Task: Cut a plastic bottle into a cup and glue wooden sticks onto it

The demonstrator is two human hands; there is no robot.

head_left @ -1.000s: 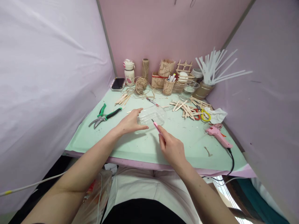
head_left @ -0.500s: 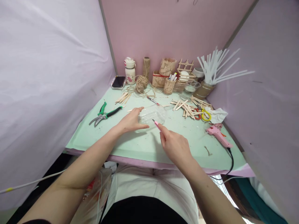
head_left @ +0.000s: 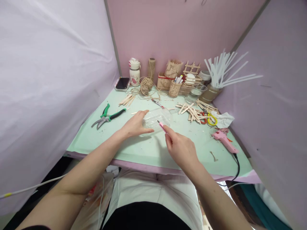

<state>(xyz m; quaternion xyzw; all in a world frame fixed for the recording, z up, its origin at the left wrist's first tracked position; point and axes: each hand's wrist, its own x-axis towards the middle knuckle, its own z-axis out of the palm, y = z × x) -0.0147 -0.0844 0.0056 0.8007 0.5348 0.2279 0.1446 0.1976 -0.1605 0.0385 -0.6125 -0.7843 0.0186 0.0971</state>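
Pale green table (head_left: 134,150), pink wall (head_left: 182,28) behind. Right grip (head_left: 181,148) closed round a pink craft knife (head_left: 162,126), blade tip over the clear plastic container (head_left: 161,115), contact unclear. Left grip (head_left: 137,125), spread wide, holds the container's left end. Left of this grip, green-handled shears (head_left: 108,118); beyond both grips, a twine ball (head_left: 144,89); right of the right grip, a pink glue gun (head_left: 225,141); farther back, white sticks (head_left: 218,71).

Glossy clear plastic container (head_left: 156,115), matt wooden sticks (head_left: 190,112).

Mint table (head_left: 141,155), pruners (head_left: 105,118), clear container (head_left: 154,116) apparently resting
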